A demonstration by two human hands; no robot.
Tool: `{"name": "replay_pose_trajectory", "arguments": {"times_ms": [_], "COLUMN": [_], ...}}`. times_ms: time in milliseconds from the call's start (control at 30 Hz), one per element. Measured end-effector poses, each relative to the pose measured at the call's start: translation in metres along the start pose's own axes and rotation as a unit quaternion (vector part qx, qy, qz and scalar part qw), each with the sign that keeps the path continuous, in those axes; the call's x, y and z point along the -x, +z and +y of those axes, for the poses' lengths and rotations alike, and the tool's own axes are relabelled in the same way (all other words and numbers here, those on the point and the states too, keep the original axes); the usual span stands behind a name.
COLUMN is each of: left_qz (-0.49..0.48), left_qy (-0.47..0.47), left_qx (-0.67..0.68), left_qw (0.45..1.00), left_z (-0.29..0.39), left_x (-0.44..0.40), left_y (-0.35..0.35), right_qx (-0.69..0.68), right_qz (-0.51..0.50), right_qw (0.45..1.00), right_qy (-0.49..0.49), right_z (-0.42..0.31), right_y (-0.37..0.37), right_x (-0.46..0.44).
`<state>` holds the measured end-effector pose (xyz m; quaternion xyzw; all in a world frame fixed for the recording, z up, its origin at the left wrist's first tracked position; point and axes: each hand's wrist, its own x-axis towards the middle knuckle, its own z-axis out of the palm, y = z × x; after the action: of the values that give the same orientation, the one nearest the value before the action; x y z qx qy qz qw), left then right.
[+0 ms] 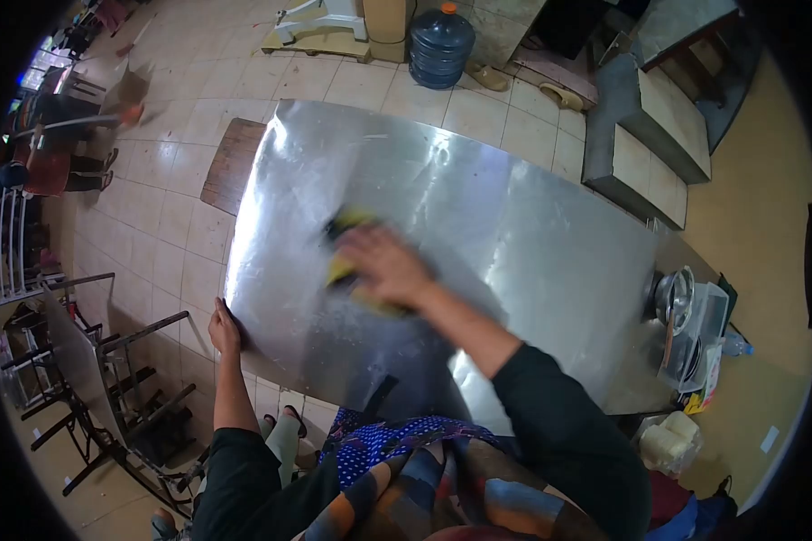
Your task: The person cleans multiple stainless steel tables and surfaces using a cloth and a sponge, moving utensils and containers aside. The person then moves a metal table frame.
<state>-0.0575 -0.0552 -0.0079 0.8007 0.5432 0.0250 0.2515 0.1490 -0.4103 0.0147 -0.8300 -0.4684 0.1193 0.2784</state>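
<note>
A shiny metal tabletop [550, 270] fills the middle of the head view. My right hand [383, 263] presses a yellow and black cloth [356, 216] onto the metal, left of its centre; hand and cloth are blurred by motion. Its fingers lie spread over the cloth. At the tabletop's left edge is my left hand [226, 327], its fingers wrapped round the rim. A short dark strip [381, 395] lies on the metal near the front edge, close to my body.
Metal bowls [675, 296] and a clear plastic box [705, 329] stand at the right end. Upturned metal-framed furniture [126, 388] is at the left. Beyond the far edge are a blue water jug [441, 47] and concrete steps [645, 144]. A person [54, 171] stands far left.
</note>
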Motion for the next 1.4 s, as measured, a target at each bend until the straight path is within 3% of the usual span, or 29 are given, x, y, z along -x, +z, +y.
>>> {"name": "replay_pose_trajectory", "arguments": {"times_ms": [67,100,133,167,233,333,367,400,433,467,500,533,600,633,700,767,867,900,967,1067,1133,1200,1233,1300,1400], "left_qz": [0.032,0.030,0.025,0.022,0.028,0.018,0.020,0.022,0.026,0.025,0.034,0.031,0.023,0.032,0.019,0.032,0.040,0.043,0.050,0.057,0.057,0.059,0.061,0.056,0.031], "left_qy": [0.021,0.016,0.033,0.050,0.051,0.059,0.051,0.050,0.049,0.064,0.058,0.061,0.077,0.074,0.056,0.047,0.049,0.056,0.058,0.089,0.091,0.090,0.095,0.103,0.067], "left_qx": [-0.039,-0.036,-0.032,-0.027,-0.049,-0.042,-0.039,-0.045,-0.049,-0.046,-0.044,-0.043,-0.023,-0.021,-0.056,-0.066,-0.057,-0.037,-0.020,-0.052,-0.056,-0.056,-0.053,-0.056,-0.052], "left_qw": [0.998,0.999,0.999,0.998,0.997,0.997,0.998,0.998,0.997,0.997,0.997,0.997,0.996,0.997,0.997,0.996,0.996,0.997,0.997,0.993,0.993,0.993,0.992,0.991,0.996], "left_z": [0.002,0.002,0.002,0.003,0.016,0.016,0.014,0.017,0.018,0.015,0.013,0.013,0.010,0.009,0.005,0.006,0.009,0.012,0.012,0.007,0.009,0.014,0.013,0.014,0.020], "left_x": [-0.004,-0.007,-0.008,-0.010,-0.004,-0.007,-0.006,-0.005,-0.006,-0.007,-0.007,-0.007,-0.007,-0.010,-0.011,-0.012,-0.013,-0.013,-0.010,-0.012,-0.013,-0.014,-0.014,-0.011,-0.012], "left_y": [0.006,0.010,0.011,0.010,0.008,0.007,0.007,0.006,0.005,0.006,0.005,0.004,0.002,0.001,0.006,0.008,0.007,0.005,0.004,0.006,0.003,0.003,0.003,0.001,0.001], "right_qx": [0.106,0.230,0.249,0.297,0.268,0.222,0.317,0.283,0.273,0.154,0.053,0.015,-0.030,-0.055,-0.074,0.047,0.120,0.202,0.200,0.187,0.328,0.240,0.193,0.144,0.252], "right_qz": [0.120,0.158,0.216,0.197,0.201,0.118,0.193,0.196,0.119,0.088,-0.037,-0.055,0.004,-0.006,-0.066,0.042,0.078,0.107,0.124,0.142,0.140,0.052,0.067,0.070,0.132], "right_qw": [0.966,0.923,0.880,0.832,0.746,0.793,0.838,0.885,0.924,0.968,0.990,0.998,0.979,0.964,0.960,0.980,0.988,0.973,0.968,0.966,0.934,0.969,0.977,0.987,0.957], "right_qy": [0.202,0.264,0.342,0.425,0.575,0.555,0.401,0.314,0.241,0.176,0.126,0.039,-0.203,-0.260,-0.261,-0.188,-0.052,-0.029,0.087,0.106,0.015,-0.026,-0.064,-0.029,0.048], "right_z": [0.075,0.120,0.168,0.198,0.217,0.162,0.138,0.089,0.028,-0.014,-0.070,-0.101,-0.134,-0.136,-0.099,-0.042,0.042,0.070,0.101,0.103,0.060,0.011,0.000,0.008,0.067], "right_y": [-0.055,-0.069,-0.081,-0.102,-0.128,-0.110,-0.059,-0.027,0.001,0.041,0.046,0.083,0.141,0.138,0.109,0.063,0.021,0.016,0.002,0.018,0.040,0.055,0.054,0.039,0.028], "right_x": [0.027,0.051,0.074,0.090,0.088,0.017,-0.004,-0.035,-0.060,-0.078,-0.100,-0.111,-0.133,-0.152,-0.193,-0.230,-0.279,-0.298,-0.331,-0.334,-0.293,-0.245,-0.235,-0.255,-0.328]}}
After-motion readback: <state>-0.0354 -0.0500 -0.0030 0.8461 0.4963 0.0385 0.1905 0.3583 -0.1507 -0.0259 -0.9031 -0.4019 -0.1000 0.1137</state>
